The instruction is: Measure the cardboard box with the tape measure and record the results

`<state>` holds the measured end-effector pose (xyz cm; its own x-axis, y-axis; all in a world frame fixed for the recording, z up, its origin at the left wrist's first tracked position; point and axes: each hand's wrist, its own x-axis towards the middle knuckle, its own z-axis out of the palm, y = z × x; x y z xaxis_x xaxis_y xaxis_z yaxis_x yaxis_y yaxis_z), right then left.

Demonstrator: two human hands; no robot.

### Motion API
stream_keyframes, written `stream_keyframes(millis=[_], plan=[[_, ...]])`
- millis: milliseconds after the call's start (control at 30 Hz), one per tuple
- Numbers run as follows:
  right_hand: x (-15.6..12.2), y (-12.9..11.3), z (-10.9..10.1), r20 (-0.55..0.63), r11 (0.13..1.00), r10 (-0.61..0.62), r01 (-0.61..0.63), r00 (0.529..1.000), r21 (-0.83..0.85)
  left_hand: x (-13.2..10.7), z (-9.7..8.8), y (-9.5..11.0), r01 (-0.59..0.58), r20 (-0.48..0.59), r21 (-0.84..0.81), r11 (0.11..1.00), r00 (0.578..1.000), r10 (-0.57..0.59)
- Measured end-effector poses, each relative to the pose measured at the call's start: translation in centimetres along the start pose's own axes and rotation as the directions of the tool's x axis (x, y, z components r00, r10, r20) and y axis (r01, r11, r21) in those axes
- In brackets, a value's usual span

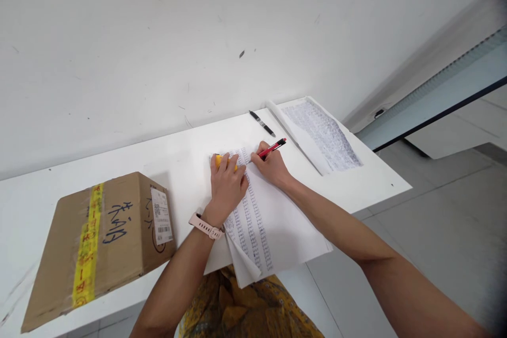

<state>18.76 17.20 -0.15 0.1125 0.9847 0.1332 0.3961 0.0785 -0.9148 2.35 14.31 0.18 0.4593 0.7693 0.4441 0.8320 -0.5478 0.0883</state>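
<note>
My right hand is closed around a red pen with a black clip, its tip down at the paper. Under the fingers of my left hand sits a small yellow object, mostly covered, so its kind is hidden. That hand rests on the left side of the sheets, its fingers bent over the yellow object. The white sheets of paper carry columns of handwritten blue marks, and their lower edge hangs past the table's front edge. A pink watch band circles my left wrist.
A taped cardboard box with a shipping label stands on the white table at left. Behind the sheets lies a black pen. An open notebook with dense writing lies at right. The wall borders the table's back.
</note>
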Motion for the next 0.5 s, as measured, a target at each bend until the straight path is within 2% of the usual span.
stream_keyframes(millis=[500], plan=[[-0.02, -0.03, 0.00, -0.020, 1.000, 0.000, -0.001, 1.000, -0.026, -0.04, 0.08, -0.05, -0.008, -0.004, 0.027, 1.000, 1.000, 0.008]])
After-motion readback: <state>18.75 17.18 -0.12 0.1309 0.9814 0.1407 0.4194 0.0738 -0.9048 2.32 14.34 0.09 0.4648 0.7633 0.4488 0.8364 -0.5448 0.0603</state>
